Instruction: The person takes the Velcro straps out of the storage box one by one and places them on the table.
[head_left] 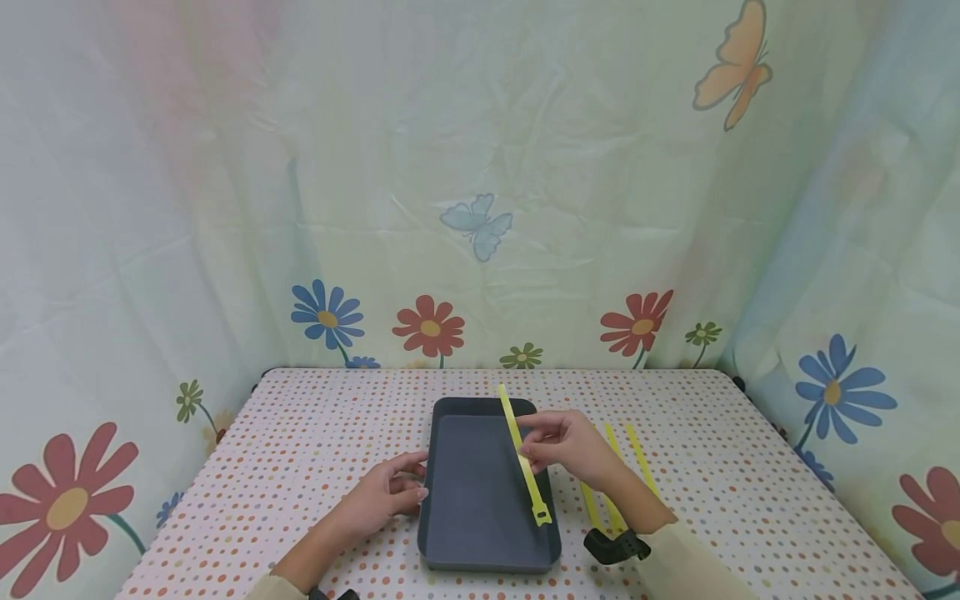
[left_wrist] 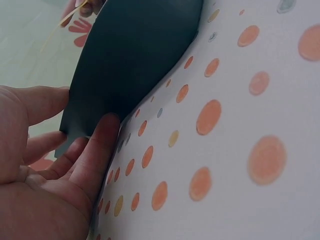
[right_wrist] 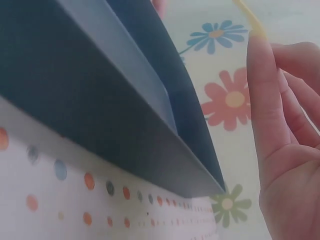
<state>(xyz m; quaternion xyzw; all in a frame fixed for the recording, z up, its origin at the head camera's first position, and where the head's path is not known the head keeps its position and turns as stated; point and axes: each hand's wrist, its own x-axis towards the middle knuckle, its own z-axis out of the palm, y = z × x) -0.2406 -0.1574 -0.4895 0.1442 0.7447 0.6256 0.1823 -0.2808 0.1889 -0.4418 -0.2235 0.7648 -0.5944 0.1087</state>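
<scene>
My right hand pinches a yellow cable tie between thumb and fingertips above the right side of a dark grey rectangular tray. The tie slants, its slotted head hanging toward the tray's near right part and its thin end up near the far rim. In the right wrist view only a short piece of the cable tie shows past the fingertips. My left hand is at the tray's left side, fingertips touching the outer wall of the tray in the left wrist view.
Several more yellow cable ties lie on the table right of the tray, partly hidden under my right forearm. The table has a white cloth with coloured dots. A curtain with flowers and butterflies hangs behind and at both sides.
</scene>
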